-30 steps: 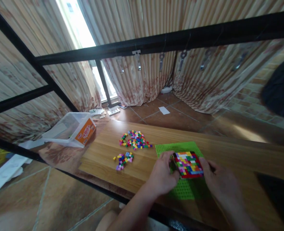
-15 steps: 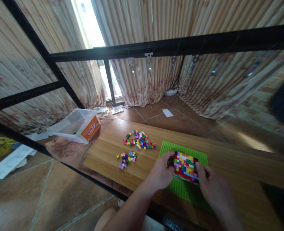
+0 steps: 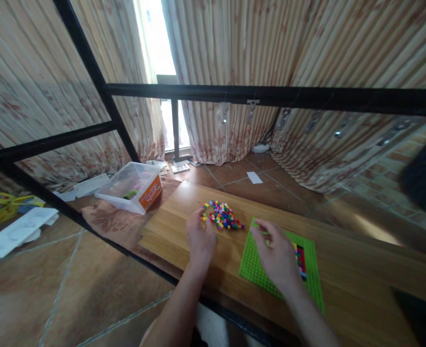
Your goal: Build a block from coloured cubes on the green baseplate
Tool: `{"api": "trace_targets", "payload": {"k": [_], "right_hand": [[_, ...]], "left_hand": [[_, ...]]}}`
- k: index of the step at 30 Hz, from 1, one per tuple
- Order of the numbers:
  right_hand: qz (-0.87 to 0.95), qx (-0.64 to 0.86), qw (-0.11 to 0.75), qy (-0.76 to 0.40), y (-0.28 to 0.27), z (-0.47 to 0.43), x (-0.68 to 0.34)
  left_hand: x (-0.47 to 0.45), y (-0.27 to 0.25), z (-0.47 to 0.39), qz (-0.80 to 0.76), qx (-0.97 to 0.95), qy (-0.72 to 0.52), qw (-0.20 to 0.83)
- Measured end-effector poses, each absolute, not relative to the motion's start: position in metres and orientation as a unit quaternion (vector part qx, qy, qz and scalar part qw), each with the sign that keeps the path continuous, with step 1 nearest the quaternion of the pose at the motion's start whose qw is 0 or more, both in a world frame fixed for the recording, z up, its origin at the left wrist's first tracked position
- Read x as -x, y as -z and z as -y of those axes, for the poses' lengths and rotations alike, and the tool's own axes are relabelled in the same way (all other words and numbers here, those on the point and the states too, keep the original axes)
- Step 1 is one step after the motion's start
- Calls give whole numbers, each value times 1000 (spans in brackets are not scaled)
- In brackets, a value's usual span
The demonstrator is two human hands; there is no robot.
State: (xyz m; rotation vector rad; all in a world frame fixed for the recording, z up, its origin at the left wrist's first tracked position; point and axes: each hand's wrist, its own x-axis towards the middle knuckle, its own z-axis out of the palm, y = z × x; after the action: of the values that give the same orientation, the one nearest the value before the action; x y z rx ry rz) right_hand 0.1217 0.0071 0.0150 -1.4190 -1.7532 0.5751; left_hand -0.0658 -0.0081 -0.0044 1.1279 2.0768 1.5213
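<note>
My left hand [image 3: 200, 238] reaches to the left edge of a loose pile of small coloured toy bricks [image 3: 224, 215] on the wooden board. Its fingers are slightly bent and apart, with nothing seen in them; it covers the spot where a smaller brick cluster lay. Over a green studded baseplate [image 3: 251, 258] hovers my right hand [image 3: 276, 250], fingers loosely stretched and parted, nothing visible in them. A multicoloured brick block [image 3: 301, 262] with a black and red edge rests on the baseplate, mostly hidden behind my right hand.
A clear plastic box [image 3: 121, 193] with an orange label stands past the board's left end, a few green and pink pieces inside. A black metal rail [image 3: 206, 92] crosses ahead, before striped curtains [image 3: 231, 43]. A dark flat object [image 3: 419, 308] lies at the right.
Both hands have let go of the brick block, which now lies on the baseplate. My left hand has moved left to the bricks; my right hand has shifted left. The view has tilted.
</note>
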Motion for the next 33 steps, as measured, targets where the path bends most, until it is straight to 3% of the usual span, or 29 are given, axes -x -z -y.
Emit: {"api": "trace_targets", "payload": {"k": [4, 8, 12, 17, 24, 29, 33], "right_hand": [[752, 508, 386, -165, 4, -56, -47], [772, 563, 245, -167, 29, -99, -11], [785, 555, 217, -168, 48, -103, -7], [803, 478, 289, -209, 64, -81, -4], [719, 433, 414, -353, 55, -47, 10], [739, 442, 417, -291, 38, -86, 19], [811, 397, 337, -266, 42, -133, 33]], "left_hand": [[96, 27, 22, -809, -378, -449, 35], [86, 51, 29, -823, -439, -361, -19], [77, 56, 18, -816, -459, -348, -37], [85, 55, -9, -793, -470, -387, 23], [96, 49, -11, -729, -447, -502, 130], [111, 30, -3, -723, -366, -537, 233], [127, 21, -3, -720, -312, -553, 282]]}}
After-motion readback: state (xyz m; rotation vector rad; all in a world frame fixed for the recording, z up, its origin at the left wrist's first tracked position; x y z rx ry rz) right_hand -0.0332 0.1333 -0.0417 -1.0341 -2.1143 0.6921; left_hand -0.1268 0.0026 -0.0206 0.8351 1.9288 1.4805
